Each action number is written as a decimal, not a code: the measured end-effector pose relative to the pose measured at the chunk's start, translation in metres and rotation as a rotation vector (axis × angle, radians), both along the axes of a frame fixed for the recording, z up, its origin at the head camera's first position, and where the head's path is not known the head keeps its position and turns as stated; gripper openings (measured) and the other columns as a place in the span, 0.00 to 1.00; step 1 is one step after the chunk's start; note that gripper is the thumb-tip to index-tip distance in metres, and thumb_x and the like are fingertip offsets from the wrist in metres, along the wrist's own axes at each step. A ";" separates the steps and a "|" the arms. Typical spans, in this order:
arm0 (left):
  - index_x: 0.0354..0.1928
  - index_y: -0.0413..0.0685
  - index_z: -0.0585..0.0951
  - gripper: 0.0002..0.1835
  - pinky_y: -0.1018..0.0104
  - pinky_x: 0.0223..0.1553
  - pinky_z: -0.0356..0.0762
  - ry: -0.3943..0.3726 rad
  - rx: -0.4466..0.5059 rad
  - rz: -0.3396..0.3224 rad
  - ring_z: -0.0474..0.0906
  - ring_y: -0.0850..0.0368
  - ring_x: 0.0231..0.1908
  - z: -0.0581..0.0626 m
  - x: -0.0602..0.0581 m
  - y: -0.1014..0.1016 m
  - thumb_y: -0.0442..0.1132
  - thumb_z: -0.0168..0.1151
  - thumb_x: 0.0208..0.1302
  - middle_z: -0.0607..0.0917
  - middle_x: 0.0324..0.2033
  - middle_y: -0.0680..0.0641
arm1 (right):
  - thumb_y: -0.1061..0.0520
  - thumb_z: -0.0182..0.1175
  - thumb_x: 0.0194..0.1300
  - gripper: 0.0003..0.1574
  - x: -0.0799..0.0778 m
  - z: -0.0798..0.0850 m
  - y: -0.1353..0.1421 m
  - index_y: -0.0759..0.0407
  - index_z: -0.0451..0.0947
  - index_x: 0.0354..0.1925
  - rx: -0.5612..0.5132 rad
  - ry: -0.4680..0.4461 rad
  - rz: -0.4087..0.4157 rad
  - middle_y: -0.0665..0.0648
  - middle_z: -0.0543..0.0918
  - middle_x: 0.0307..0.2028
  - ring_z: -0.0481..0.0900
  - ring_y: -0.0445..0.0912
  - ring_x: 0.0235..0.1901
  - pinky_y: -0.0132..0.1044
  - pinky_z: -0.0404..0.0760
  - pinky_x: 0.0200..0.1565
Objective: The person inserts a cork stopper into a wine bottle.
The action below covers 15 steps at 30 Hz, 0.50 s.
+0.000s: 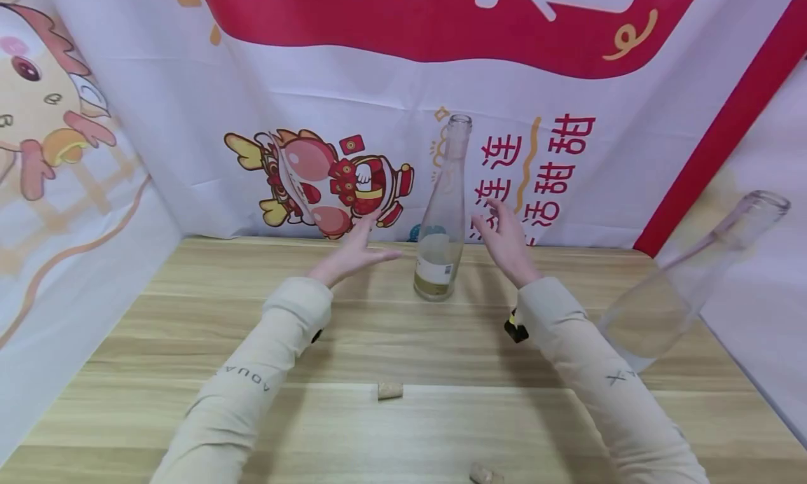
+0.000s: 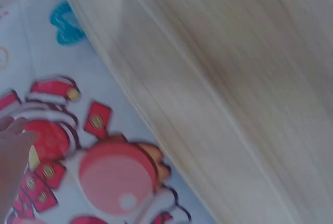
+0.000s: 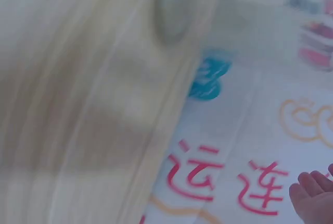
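Observation:
A clear glass bottle (image 1: 441, 218) with a white and gold label stands upright near the table's back edge. To its left, my left hand (image 1: 353, 254) has its fingers extended and the thumb pointing toward the glass, with a gap between. On the other side, my right hand (image 1: 506, 244) is held apart from the bottle, fingers loosely bent and nothing in them. The right wrist view catches the blurred bottle base (image 3: 174, 13) at the top and my right fingers in the lower corner. In the left wrist view only part of my left hand (image 2: 14, 164) shows.
A second clear bottle (image 1: 677, 288) stands at the table's right side. One cork (image 1: 389, 390) lies mid-table, another cork (image 1: 485, 474) at the bottom of the view. A printed cloth (image 1: 353, 92) hangs behind the wooden table (image 1: 441, 351). A small black and yellow object (image 1: 515, 328) shows beside the right sleeve.

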<state>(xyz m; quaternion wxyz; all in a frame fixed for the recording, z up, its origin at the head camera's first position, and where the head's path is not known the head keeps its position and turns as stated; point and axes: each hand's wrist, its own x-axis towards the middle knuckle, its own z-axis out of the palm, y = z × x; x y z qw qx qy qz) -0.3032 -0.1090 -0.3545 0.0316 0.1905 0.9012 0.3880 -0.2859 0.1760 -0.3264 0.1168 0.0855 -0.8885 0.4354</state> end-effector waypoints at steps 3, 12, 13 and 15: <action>0.70 0.48 0.45 0.52 0.46 0.65 0.50 -0.049 0.074 -0.027 0.47 0.47 0.67 0.000 0.004 0.014 0.56 0.65 0.52 0.51 0.69 0.44 | 0.35 0.44 0.65 0.41 0.005 0.010 -0.008 0.57 0.54 0.67 -0.144 -0.024 0.047 0.60 0.60 0.65 0.60 0.52 0.63 0.48 0.63 0.61; 0.69 0.45 0.49 0.51 0.54 0.65 0.52 -0.107 0.214 -0.070 0.53 0.49 0.66 -0.001 0.009 0.046 0.48 0.70 0.49 0.56 0.68 0.43 | 0.46 0.49 0.67 0.35 0.009 0.022 -0.037 0.58 0.53 0.66 -0.447 -0.009 0.233 0.59 0.62 0.64 0.59 0.49 0.63 0.44 0.58 0.64; 0.69 0.45 0.50 0.51 0.55 0.65 0.52 -0.109 0.228 -0.072 0.53 0.49 0.66 -0.002 0.009 0.050 0.48 0.70 0.48 0.56 0.67 0.42 | 0.48 0.50 0.67 0.35 0.008 0.022 -0.040 0.58 0.53 0.66 -0.456 -0.005 0.254 0.60 0.61 0.64 0.59 0.50 0.63 0.45 0.57 0.64; 0.68 0.45 0.51 0.50 0.54 0.65 0.52 -0.111 0.265 -0.085 0.55 0.49 0.65 -0.003 0.008 0.056 0.46 0.71 0.48 0.59 0.66 0.42 | 0.49 0.52 0.66 0.37 0.009 0.021 -0.045 0.58 0.50 0.66 -0.458 -0.011 0.283 0.60 0.61 0.64 0.59 0.51 0.63 0.46 0.56 0.65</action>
